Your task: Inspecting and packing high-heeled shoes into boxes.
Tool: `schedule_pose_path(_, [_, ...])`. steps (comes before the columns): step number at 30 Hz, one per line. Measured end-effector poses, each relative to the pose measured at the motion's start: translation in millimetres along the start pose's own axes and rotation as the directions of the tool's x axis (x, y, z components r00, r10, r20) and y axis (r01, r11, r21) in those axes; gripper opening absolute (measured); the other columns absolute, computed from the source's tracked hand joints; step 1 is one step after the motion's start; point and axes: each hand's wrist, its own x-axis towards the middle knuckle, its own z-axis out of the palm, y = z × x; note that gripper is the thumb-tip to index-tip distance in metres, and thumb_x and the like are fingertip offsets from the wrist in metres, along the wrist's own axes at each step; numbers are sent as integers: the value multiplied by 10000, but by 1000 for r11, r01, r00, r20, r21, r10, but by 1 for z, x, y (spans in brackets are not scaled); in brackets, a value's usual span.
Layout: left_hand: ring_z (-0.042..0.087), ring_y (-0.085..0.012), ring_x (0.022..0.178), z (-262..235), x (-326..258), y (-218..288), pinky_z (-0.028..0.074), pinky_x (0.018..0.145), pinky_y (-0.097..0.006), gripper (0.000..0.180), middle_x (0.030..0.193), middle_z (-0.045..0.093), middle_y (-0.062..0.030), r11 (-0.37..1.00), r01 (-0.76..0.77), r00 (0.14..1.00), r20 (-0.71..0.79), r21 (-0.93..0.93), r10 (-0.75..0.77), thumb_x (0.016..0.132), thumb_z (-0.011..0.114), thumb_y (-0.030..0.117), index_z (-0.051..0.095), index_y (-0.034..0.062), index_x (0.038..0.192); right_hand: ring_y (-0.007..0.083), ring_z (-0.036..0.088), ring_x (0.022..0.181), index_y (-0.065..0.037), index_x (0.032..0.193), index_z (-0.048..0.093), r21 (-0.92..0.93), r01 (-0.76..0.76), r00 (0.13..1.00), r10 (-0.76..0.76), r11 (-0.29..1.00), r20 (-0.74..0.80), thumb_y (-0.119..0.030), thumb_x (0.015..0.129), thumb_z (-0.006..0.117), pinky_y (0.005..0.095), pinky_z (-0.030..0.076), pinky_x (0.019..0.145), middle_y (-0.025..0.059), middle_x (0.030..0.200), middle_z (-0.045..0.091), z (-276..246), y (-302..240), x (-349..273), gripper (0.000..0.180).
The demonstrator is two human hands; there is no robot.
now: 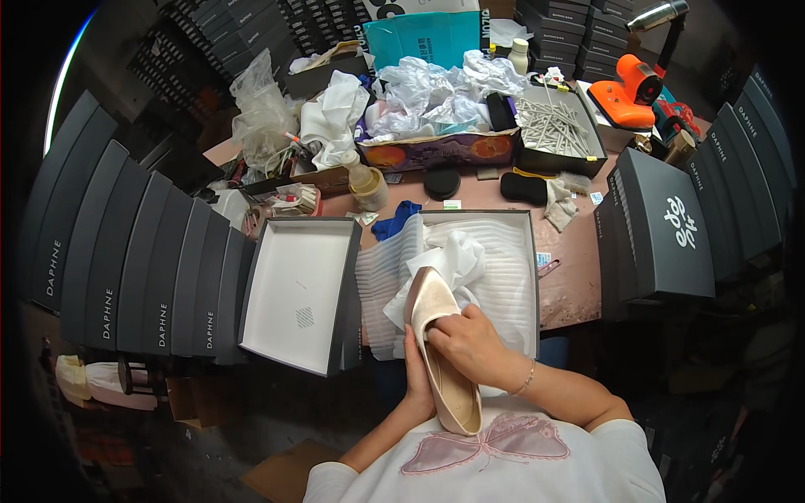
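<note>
In the head view, the left hand (417,373) is wrapping the side of a pale pointed shoe (432,298); the right hand's (466,339) bent fingers are sitting inside its opening, any pinch there being hidden. The toe is pointing over an open box (534,285), the heel extending past its near edge. Rightward, tabletop (572,293) is showing before dark boxes (662,243); leftward, a white-lined lid (293,272) is hemming in the space.

pale cream shoe (429,303) (beige insole (453,390) showing) | pointed toe forward | held in both hands (468,344)
</note>
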Motion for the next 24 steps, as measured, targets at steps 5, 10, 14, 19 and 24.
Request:
schedule_pose_path(5, [582, -267, 1107, -4, -5, 12, 482, 954, -402, 766, 1244, 567, -127, 998, -65, 996, 63, 5, 64, 938, 264, 676, 462, 50, 1331, 273, 627, 673, -22, 869, 627, 667, -262, 961, 250, 697, 117, -240, 776, 776, 307, 495, 588, 111, 759, 635, -25, 29, 5, 280])
schedule_pose_path(10, [630, -314, 980, -3, 1, 24, 566, 836, -384, 869, 1169, 576, -215, 980, -88, 993, 66, -176, 101, 905, 292, 700, 464, -62, 1288, 338, 654, 757, -10, 856, 631, 64, -457, 882, 442, 887, 164, -274, 832, 687, 405, 522, 659, 174, 808, 651, 27, 101, -15, 271])
schedule_pose_path(14, [630, -307, 983, 2, -2, 24, 557, 868, -394, 846, 1147, 583, -210, 987, -31, 999, 30, -155, 36, 914, 300, 684, 483, -65, 1263, 365, 645, 753, -20, 825, 601, -39, -462, 877, 463, 886, 128, -227, 852, 635, 448, 521, 660, 160, 833, 640, 95, 102, -23, 212])
schedule_pose_path(19, [631, -284, 983, -2, -1, 30, 544, 880, -383, 816, 1098, 604, -193, 988, -9, 1000, 24, -153, 12, 924, 304, 670, 522, -58, 1219, 296, 637, 761, -2, 907, 591, 300, -508, 846, 533, 808, -3, -119, 829, 663, 376, 506, 660, 133, 828, 614, -18, 76, -17, 158])
schedule_pose_path(24, [616, -270, 1008, 4, 0, 24, 509, 917, -384, 771, 1114, 611, -160, 995, -3, 1000, -29, -104, 0, 912, 330, 691, 506, 23, 1253, 311, 596, 794, -49, 978, 629, 726, -298, 930, 359, 620, 75, -15, 760, 697, 359, 482, 688, 117, 881, 612, -47, 37, -10, 230])
